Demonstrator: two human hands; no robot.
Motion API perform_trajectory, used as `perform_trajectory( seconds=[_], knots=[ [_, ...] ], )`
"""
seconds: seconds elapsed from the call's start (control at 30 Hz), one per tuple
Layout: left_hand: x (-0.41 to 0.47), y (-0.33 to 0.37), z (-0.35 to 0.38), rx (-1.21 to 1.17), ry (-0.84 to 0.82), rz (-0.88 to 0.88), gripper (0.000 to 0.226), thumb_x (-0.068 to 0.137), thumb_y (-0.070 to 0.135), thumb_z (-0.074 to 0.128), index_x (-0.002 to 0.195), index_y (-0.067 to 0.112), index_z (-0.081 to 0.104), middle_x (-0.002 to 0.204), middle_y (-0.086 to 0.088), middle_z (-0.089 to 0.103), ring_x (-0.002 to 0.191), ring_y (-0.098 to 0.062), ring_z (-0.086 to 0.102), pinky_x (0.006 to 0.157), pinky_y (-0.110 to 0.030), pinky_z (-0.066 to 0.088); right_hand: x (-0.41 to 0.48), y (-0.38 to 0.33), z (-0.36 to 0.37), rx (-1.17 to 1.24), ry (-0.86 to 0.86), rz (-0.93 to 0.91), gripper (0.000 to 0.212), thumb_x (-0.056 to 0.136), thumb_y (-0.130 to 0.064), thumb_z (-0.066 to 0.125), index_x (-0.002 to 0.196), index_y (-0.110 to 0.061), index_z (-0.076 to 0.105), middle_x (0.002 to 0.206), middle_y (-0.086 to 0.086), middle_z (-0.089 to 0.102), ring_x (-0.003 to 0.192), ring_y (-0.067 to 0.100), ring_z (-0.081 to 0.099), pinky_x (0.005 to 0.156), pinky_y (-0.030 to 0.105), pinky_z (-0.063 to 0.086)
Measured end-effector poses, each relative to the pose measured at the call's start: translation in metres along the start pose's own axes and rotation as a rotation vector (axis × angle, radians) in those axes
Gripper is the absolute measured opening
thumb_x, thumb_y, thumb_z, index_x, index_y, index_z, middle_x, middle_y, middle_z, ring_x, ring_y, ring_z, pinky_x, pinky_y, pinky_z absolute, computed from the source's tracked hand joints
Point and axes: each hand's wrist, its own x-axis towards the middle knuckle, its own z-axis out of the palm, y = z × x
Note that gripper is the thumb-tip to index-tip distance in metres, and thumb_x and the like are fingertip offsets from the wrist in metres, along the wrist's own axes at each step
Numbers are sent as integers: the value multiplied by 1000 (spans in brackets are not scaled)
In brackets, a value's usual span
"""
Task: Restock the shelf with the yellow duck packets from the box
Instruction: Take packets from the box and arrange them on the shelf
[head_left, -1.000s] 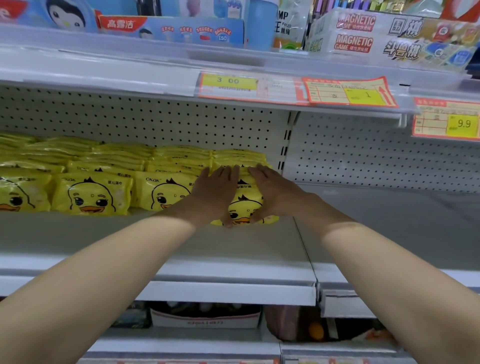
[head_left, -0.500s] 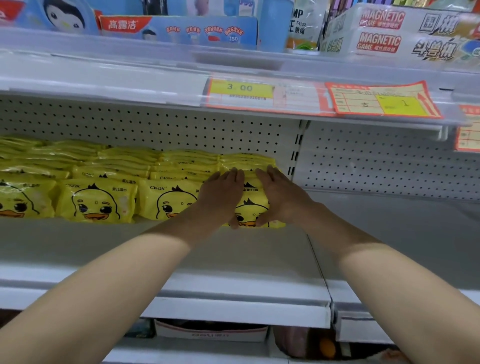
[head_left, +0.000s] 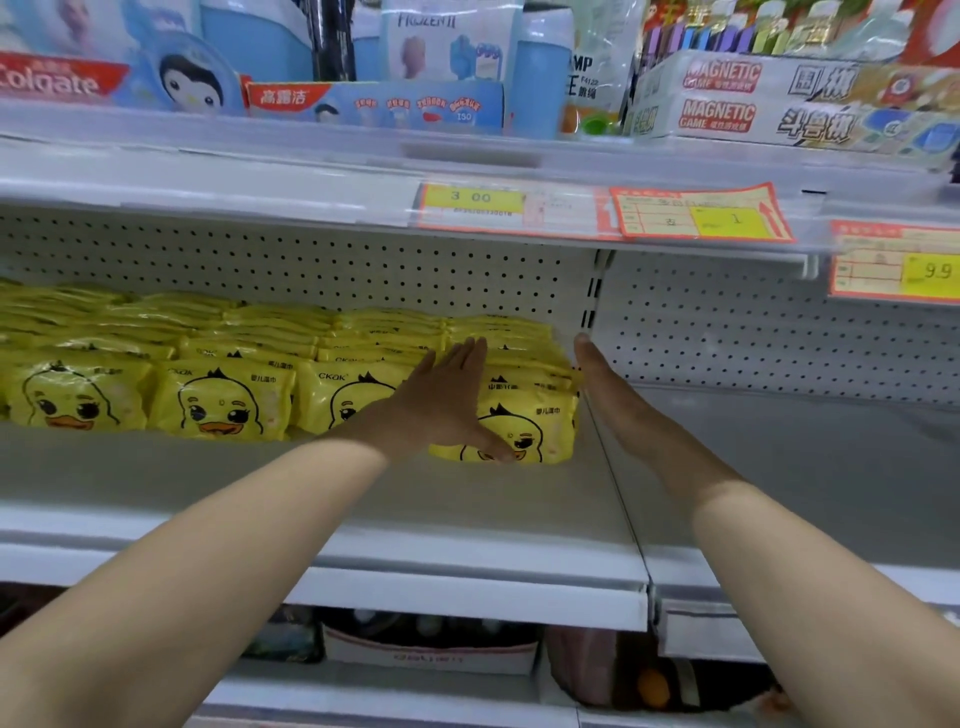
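Yellow duck packets (head_left: 218, 402) lie in stacked rows along the back of the grey middle shelf (head_left: 467, 514). The rightmost stack (head_left: 540, 415) sits at the shelf's right end, by the upright divider. My left hand (head_left: 447, 400) lies flat against that stack's left front, fingers straight, thumb across the front packet's lower edge. My right hand (head_left: 618, 395) stands edge-on against the stack's right side, fingers straight and pointing to the back wall. No box is in view.
A perforated back panel (head_left: 363, 270) closes the shelf. The neighbouring shelf bay (head_left: 805, 467) lies to the right. Price tags (head_left: 519, 208) hang on the upper shelf edge, with toothpaste boxes (head_left: 374, 106) and magnetic game boxes (head_left: 727, 98) above. Boxes (head_left: 431, 649) sit on the lower shelf.
Both hands lay together on top of the rightmost stack; they have spread apart, the left to its left front, the right to its right side. The view has tilted up slightly.
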Motion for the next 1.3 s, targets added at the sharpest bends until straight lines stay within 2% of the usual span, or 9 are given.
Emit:
perform_trajectory(
  seconds=[0.07, 0.13, 0.33, 0.53, 0.73, 0.87, 1.1, 1.23, 1.3],
  knots=[
    [2, 1, 1, -27, -3, -2, 146, 55, 74, 76, 154, 11, -12, 164, -3, -7, 150, -15, -8, 122, -41, -4, 8, 6, 7, 111, -22, 45, 100, 72, -96, 20, 155, -40, 25, 158, -12, 29, 146, 10, 26, 121, 40, 17],
    [5, 2, 3, -14, 1, -1, 145, 56, 74, 76, 155, 11, -9, 164, -4, -5, 150, -16, -7, 122, -42, -3, 19, 13, 17, 190, -12, 71, 106, 64, -102, 26, 151, -43, 32, 156, -10, 37, 144, 14, 34, 121, 46, 22],
    [11, 3, 12, 107, 16, -13, 146, 54, 76, 75, 155, 9, -6, 164, -8, -4, 151, -21, -4, 122, -44, 0, 57, 40, 30, 282, 5, 65, 111, 54, -107, 29, 150, -52, 21, 161, -13, 26, 149, 13, 25, 122, 53, 15],
    [16, 6, 11, 141, 6, -25, 147, 54, 75, 75, 154, 5, -5, 163, -12, -1, 151, -24, -1, 122, -44, 4, 18, 0, 39, 326, 48, 20, 116, 57, -101, 28, 156, -45, 3, 165, -9, 11, 151, 18, 14, 122, 55, 13],
    [19, 7, 12, 158, -20, 8, 148, 54, 77, 73, 154, 10, -12, 163, -10, -10, 150, -24, -9, 122, -45, 0, 66, 50, 29, 462, 7, 37, 114, 54, -103, 45, 152, -50, 21, 163, -10, 22, 147, 15, 28, 119, 55, 22],
    [24, 4, 12, 133, -37, 12, 149, 52, 80, 72, 154, 11, -12, 163, -10, -11, 150, -24, -11, 122, -46, 2, 26, 4, 43, 417, 14, -22, 114, 58, -101, 42, 154, -49, 11, 164, -10, 17, 149, 17, 23, 121, 55, 19],
    [24, 2, 11, 96, -42, 36, 148, 51, 80, 72, 154, 17, -14, 162, -9, -15, 149, -25, -15, 122, -46, -2, 50, 16, 35, 401, -7, -32, 116, 59, -99, 49, 155, -40, 23, 160, -7, 30, 146, 15, 31, 121, 49, 22],
    [26, 1, 14, 104, -10, 73, 146, 53, 78, 74, 155, 19, -12, 163, -6, -13, 150, -23, -12, 122, -44, 0, 34, -6, 43, 360, 9, -46, 101, 74, -88, 41, 157, -35, 20, 162, -6, 26, 147, 15, 27, 122, 47, 20],
    [27, 1, 15, 114, -1, 87, 145, 52, 78, 74, 155, 20, -11, 163, -5, -11, 150, -24, -10, 121, -43, 0, 30, -8, 41, 363, -36, -48, 109, 66, -94, 43, 156, -37, 20, 161, -7, 27, 147, 15, 28, 122, 47, 20]
  ],
)
